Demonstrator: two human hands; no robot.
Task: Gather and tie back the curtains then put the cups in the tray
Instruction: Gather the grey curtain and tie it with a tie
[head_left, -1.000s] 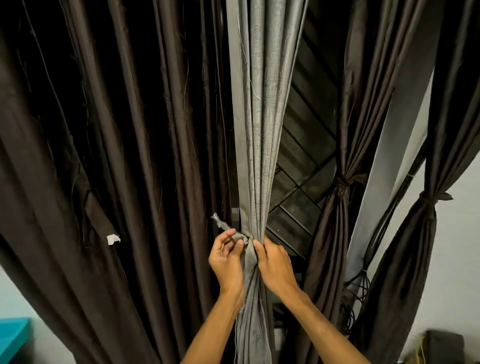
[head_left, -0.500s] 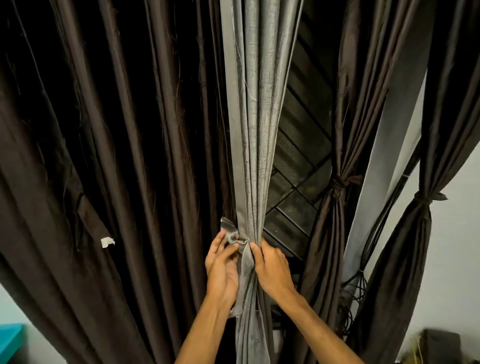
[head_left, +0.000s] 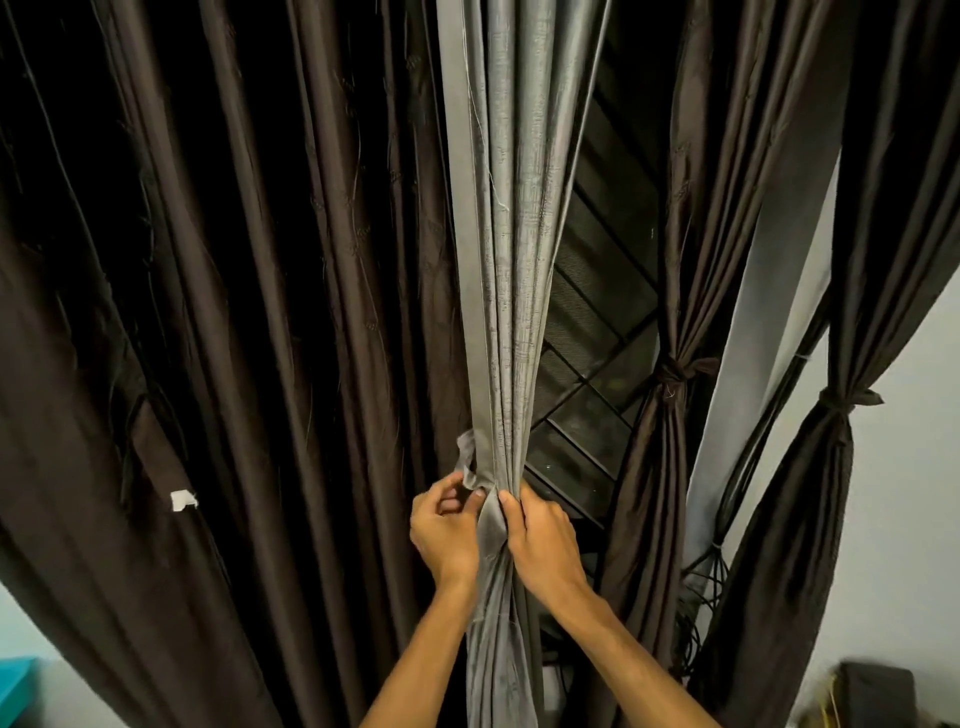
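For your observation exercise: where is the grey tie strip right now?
In the head view, the grey tie strip loops at the left edge of the gathered grey curtain, centre frame, just above the left hand.

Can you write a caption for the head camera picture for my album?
Left hand and right hand tie a grey strip around the gathered grey curtain, between dark brown curtains.
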